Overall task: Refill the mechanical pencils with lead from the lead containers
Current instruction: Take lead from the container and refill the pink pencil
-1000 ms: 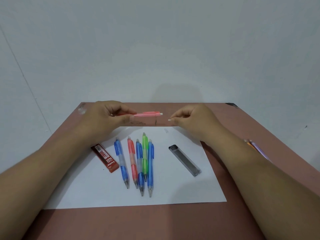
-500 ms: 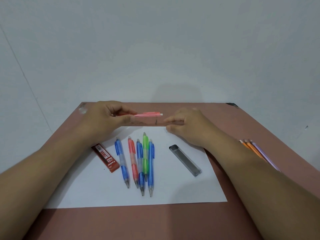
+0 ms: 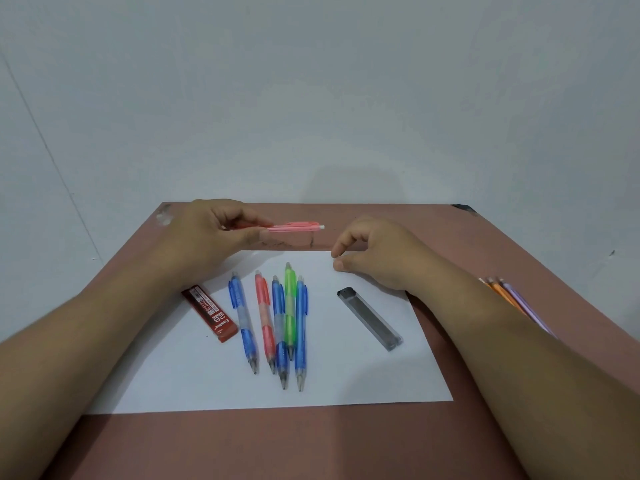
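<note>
My left hand (image 3: 204,237) grips a pink mechanical pencil (image 3: 298,226) level above the table's far side, its white end pointing right. My right hand (image 3: 377,251) rests at the far edge of the white paper (image 3: 346,379), fingers loosely curled, thumb and forefinger tips close together with nothing visible between them. Several mechanical pencils lie side by side on the paper: blue (image 3: 242,320), red (image 3: 265,320), blue (image 3: 280,327), green (image 3: 289,306) and blue (image 3: 300,334). A red lead container (image 3: 209,312) lies to their left. To their right lies a grey clear lead container (image 3: 369,317).
The brown table (image 3: 311,445) stands against a white wall. A few orange and purple pencils (image 3: 509,296) lie at the right edge, partly hidden by my right forearm. A pale smudge (image 3: 163,216) marks the far left corner.
My right hand dropped from beside the pencil's end to the paper's far edge. The small white piece it pinched is no longer visible. The left hand kept the pink pencil still.
</note>
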